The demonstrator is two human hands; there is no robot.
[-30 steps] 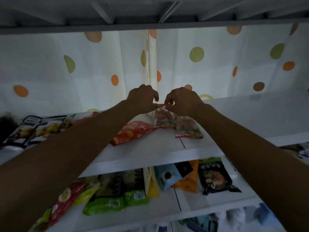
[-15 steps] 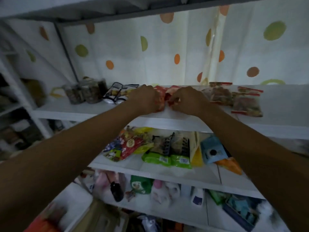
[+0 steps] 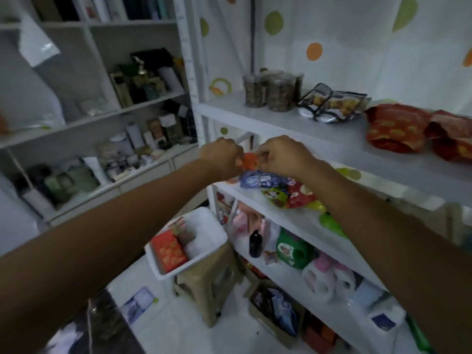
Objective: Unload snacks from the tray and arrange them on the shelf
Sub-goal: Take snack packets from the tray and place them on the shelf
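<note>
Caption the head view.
The left hand and right hand pinch a small orange snack packet near the white shelf, above a white plastic tray on a beige stool.

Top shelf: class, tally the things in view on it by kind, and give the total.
Jars: 3, as far as their overlap shows
Black-edged packs: 2
Red bags: 2
Total: 7
</note>
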